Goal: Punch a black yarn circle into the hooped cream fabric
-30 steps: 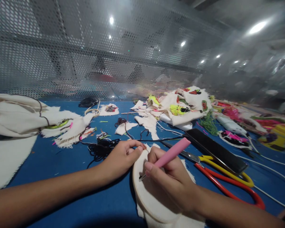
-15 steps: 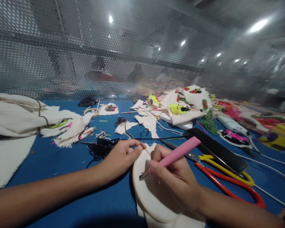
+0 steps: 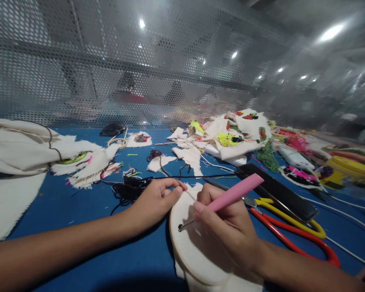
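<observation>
- The right hand (image 3: 228, 223) grasps the pink-handled needle tool (image 3: 235, 192), its metal tip slanting down to the cloth ahead and to the left of the fingers.
- The left hand (image 3: 162, 198) appears to pinch the far left rim of the hoop (image 3: 177, 256), with thumb and bent fingers close together.
- The hoop lies on the blue bench (image 3: 134, 253), partly beneath the right hand, with the white cloth (image 3: 194, 253) stretched inside it.
- A small black spot (image 3: 180, 228) sits at the tool's tip, left of the right hand; it is the only worked part visible.
- Progress looks very early: nearly all the cloth in view is bare, so most of the surface seems left. Whatever the right hand covers cannot be told.
- The black yarn (image 3: 127, 192) lies tangled just beside the left hand, with plenty apparently unused.
- The scissors (image 3: 249, 202) lie beyond and to the right of the right hand, untouched.
</observation>
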Motion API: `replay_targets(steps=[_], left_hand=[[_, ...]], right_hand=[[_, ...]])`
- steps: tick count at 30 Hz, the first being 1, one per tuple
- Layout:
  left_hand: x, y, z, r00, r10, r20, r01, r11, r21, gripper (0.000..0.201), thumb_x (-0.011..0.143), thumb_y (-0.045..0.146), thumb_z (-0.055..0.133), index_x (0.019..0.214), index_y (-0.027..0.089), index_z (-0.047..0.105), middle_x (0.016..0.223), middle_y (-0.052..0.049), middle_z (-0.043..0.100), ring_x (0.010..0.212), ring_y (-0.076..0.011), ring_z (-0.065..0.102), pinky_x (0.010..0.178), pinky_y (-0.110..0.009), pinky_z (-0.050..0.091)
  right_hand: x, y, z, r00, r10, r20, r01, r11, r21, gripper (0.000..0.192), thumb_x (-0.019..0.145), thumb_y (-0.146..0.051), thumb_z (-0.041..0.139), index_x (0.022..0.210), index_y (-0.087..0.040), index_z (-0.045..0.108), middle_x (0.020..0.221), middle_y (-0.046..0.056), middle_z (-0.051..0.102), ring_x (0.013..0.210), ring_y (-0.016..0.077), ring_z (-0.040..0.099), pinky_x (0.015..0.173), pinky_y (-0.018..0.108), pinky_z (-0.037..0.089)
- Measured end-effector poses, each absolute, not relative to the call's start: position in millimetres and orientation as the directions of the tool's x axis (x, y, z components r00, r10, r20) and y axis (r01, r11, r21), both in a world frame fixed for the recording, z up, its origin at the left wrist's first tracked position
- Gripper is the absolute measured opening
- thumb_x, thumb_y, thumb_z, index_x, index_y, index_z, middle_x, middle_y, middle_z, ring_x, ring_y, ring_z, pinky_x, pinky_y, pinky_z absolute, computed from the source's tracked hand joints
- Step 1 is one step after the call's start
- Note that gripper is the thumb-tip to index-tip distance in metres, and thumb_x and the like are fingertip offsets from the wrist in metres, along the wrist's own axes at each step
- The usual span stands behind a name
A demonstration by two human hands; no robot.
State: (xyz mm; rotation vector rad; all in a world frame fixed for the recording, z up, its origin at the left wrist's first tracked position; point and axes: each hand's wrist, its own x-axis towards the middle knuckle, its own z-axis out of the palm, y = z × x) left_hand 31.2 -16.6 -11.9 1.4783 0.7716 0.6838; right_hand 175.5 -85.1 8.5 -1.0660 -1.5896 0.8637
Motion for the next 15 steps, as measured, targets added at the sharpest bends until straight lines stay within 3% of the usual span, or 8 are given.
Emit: replay_targets(steps=[15], left_hand=[[31.1, -17.3, -12.0, 0.600, 0.799, -0.047, 0.052, 0.020, 0.998, 0.040, 0.074, 0.045, 0.061, 0.095, 0.010, 0.063, 0.064, 0.000, 0.058, 0.052, -0.0093, 0.047, 0.050, -0.021, 0.034]], right_hand=[[176.2, -84.3, 11.4, -0.081, 0.918, 0.389, 0.351, 0.391, -0.851, 0.041, 0.078, -0.037, 0.058, 0.051, -0.020, 0.033, 0.048, -0.005, 0.033, 0.045, 0.0075, 0.030, 0.042, 0.022, 0.029]])
